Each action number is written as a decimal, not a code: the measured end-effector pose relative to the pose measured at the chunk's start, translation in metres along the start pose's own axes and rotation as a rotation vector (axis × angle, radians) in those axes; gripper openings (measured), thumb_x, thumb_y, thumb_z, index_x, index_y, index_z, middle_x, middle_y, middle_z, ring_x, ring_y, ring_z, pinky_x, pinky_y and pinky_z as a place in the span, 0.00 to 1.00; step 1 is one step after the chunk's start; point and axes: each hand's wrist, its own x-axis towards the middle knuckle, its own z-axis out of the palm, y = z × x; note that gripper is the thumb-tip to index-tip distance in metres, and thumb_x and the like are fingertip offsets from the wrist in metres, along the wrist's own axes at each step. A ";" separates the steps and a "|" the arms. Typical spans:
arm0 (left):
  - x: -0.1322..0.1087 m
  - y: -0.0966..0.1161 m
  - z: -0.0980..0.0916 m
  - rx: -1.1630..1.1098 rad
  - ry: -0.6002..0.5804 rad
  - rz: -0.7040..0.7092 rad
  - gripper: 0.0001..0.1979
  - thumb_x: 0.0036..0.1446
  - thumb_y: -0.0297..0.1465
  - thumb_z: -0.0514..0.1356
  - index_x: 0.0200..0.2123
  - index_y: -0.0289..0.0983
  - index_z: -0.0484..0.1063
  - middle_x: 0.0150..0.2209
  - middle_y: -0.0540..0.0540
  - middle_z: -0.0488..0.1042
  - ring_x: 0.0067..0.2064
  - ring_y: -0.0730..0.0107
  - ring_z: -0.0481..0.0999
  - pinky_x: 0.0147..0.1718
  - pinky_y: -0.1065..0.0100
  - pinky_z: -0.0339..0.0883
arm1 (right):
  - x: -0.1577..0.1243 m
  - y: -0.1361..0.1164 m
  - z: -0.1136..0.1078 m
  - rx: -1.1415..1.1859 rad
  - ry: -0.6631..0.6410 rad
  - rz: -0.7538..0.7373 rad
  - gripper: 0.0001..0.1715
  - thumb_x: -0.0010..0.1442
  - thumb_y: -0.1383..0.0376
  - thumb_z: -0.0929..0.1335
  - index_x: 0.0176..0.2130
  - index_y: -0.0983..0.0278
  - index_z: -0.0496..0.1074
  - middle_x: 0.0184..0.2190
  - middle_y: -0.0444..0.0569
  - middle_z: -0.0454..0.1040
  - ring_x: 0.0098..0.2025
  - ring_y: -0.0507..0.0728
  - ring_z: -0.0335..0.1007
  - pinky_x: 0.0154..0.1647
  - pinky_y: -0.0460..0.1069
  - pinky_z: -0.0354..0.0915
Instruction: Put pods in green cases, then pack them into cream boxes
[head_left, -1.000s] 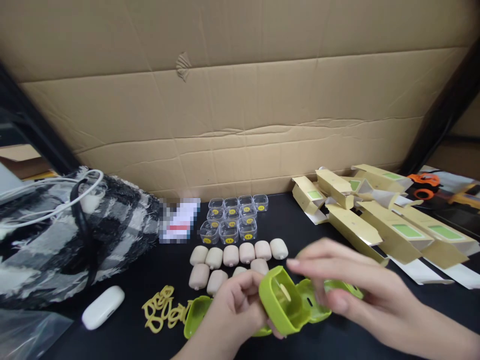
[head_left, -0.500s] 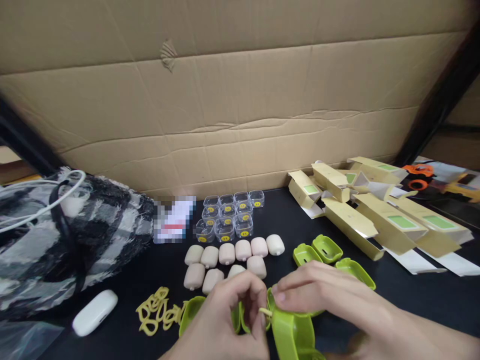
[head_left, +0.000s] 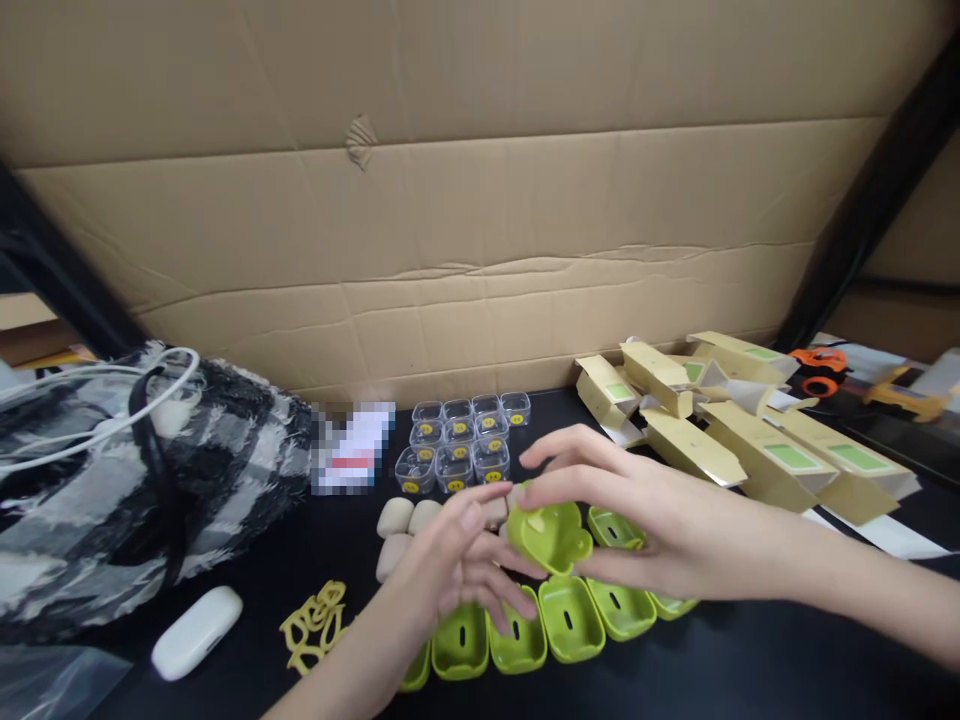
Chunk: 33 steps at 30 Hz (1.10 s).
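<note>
My right hand [head_left: 645, 525] holds a lime green plastic shell [head_left: 547, 535] above the black table [head_left: 750, 650], fingers curled round it. My left hand [head_left: 457, 565] is beside it with fingers spread, touching the shell's left side. Under both hands a row of several green shells [head_left: 570, 620] lies open side up. Beige oval pads [head_left: 405, 520] lie just behind my left hand, partly hidden by it. Small clear boxes with yellow stickers [head_left: 461, 440] stand further back.
Yellow rubber rings [head_left: 315, 625] and a white earbud case [head_left: 196, 632] lie at the left front. A black-and-white fabric bag [head_left: 135, 480] with a white cable fills the left. Folded tan cartons [head_left: 750, 430] are piled at the right. A cardboard wall [head_left: 480, 200] closes the back.
The hands have risen from the table's front edge toward the pads. The green shells now lie in a row beneath them. My left hand's fingers have spread open.
</note>
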 end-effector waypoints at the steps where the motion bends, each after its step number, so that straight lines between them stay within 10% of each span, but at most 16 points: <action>1: -0.002 0.001 0.001 -0.036 -0.034 -0.014 0.40 0.46 0.57 0.63 0.53 0.35 0.61 0.33 0.39 0.82 0.29 0.60 0.82 0.25 0.67 0.71 | 0.005 0.001 -0.004 -0.011 -0.053 -0.025 0.26 0.58 0.75 0.67 0.56 0.63 0.65 0.53 0.54 0.69 0.57 0.56 0.66 0.54 0.48 0.66; 8: -0.012 -0.001 0.006 -0.097 0.000 -0.018 0.22 0.50 0.36 0.69 0.48 0.36 0.70 0.35 0.45 0.81 0.33 0.68 0.80 0.37 0.66 0.70 | 0.014 0.010 -0.001 0.101 -0.109 0.067 0.39 0.57 0.76 0.64 0.65 0.63 0.51 0.59 0.54 0.68 0.59 0.56 0.66 0.56 0.50 0.66; 14: -0.008 -0.003 0.002 -0.163 -0.018 0.036 0.20 0.51 0.33 0.66 0.48 0.35 0.72 0.36 0.45 0.79 0.37 0.65 0.80 0.39 0.65 0.71 | 0.010 0.047 0.003 -0.149 -0.135 0.323 0.23 0.56 0.69 0.68 0.52 0.65 0.70 0.50 0.56 0.75 0.52 0.65 0.71 0.54 0.61 0.65; 20: -0.009 -0.002 0.008 -0.025 0.067 0.005 0.16 0.58 0.34 0.62 0.48 0.35 0.66 0.31 0.44 0.81 0.30 0.65 0.82 0.30 0.67 0.73 | 0.003 0.063 0.028 -0.098 -0.214 0.444 0.49 0.49 0.67 0.72 0.65 0.67 0.53 0.44 0.55 0.79 0.43 0.65 0.76 0.41 0.55 0.70; 26: -0.006 -0.006 0.004 -0.093 0.098 0.085 0.17 0.56 0.33 0.62 0.47 0.33 0.67 0.32 0.43 0.80 0.25 0.72 0.76 0.26 0.70 0.67 | 0.002 0.062 0.025 -0.023 -0.178 0.429 0.38 0.47 0.73 0.68 0.57 0.61 0.65 0.33 0.46 0.78 0.32 0.57 0.75 0.33 0.48 0.66; 33: -0.005 -0.004 0.002 -0.418 -0.009 0.068 0.22 0.55 0.35 0.60 0.50 0.28 0.65 0.39 0.36 0.78 0.32 0.66 0.74 0.30 0.68 0.62 | 0.002 0.057 0.001 0.140 0.088 0.391 0.19 0.58 0.66 0.66 0.50 0.62 0.67 0.46 0.51 0.73 0.42 0.57 0.73 0.43 0.52 0.69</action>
